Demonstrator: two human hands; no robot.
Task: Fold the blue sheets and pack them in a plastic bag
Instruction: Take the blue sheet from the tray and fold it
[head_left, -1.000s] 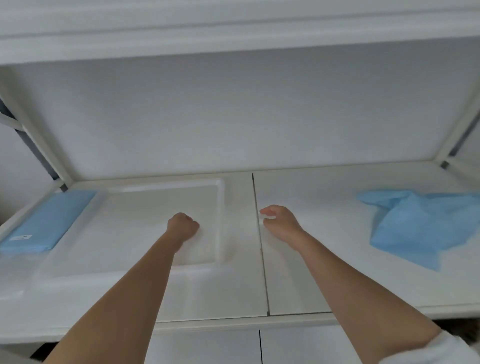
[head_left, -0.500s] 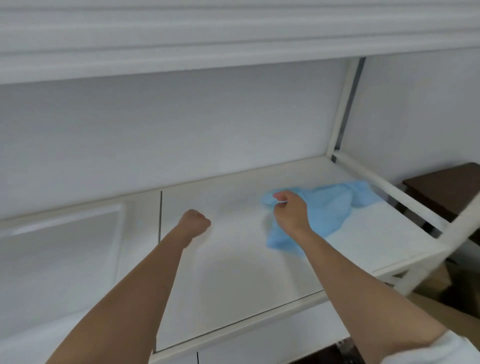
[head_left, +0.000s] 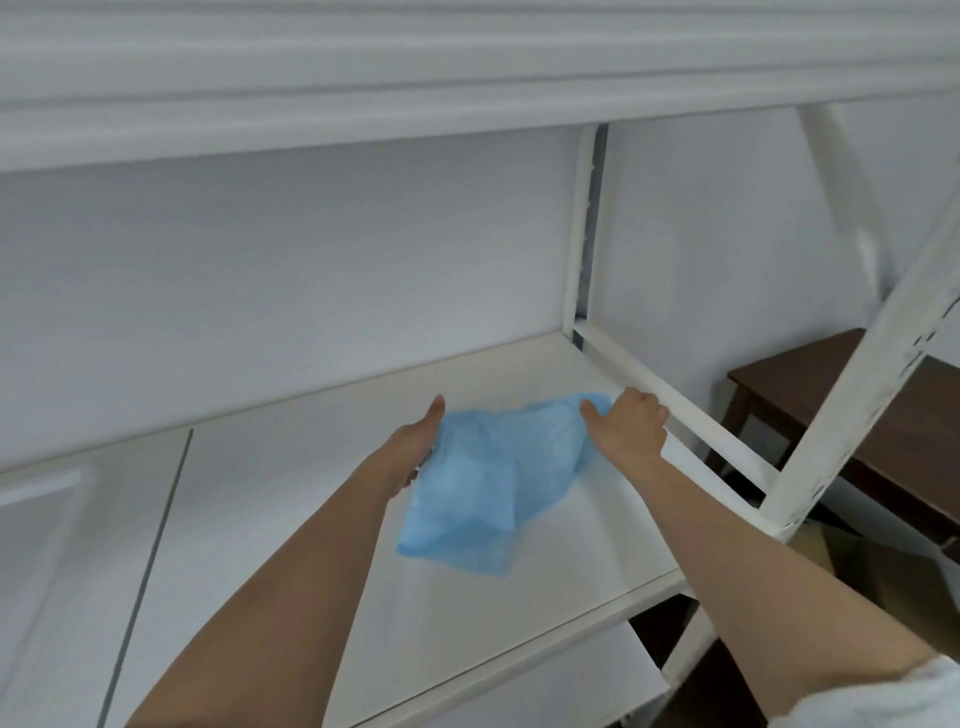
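1. At the far left I see a shallow white tray (head_left: 36, 499) sitting on the white shelf (head_left: 270, 519); only its right part is in frame, and it is blurred.
2. Just right of the tray a thin dark seam (head_left: 156, 561) runs across the shelf boards, from the back toward the front edge.
3. My left hand (head_left: 415, 447) reaches in from the lower left. Its thumb points up and away, and the fingers lie against the left edge of the blue sheet (head_left: 483, 493). They are partly hidden behind the fabric, so I cannot tell whether they grip it or merely press on it.
4. The blue sheet is crumpled, not folded. Its upper part is lifted between the two hands, and its lower corner hangs down toward the shelf surface on the right half of the shelf.
5. My right hand (head_left: 628, 426) takes the sheet's upper right corner, fingers curled over the fabric and thumb tucked against it, just beside the side rail (head_left: 691, 421) of the rack.
6. Further right stands the white rack post (head_left: 857, 364), tilted in the view, its paint chipped.
7. Beyond the post is a dark wooden table (head_left: 909, 415).
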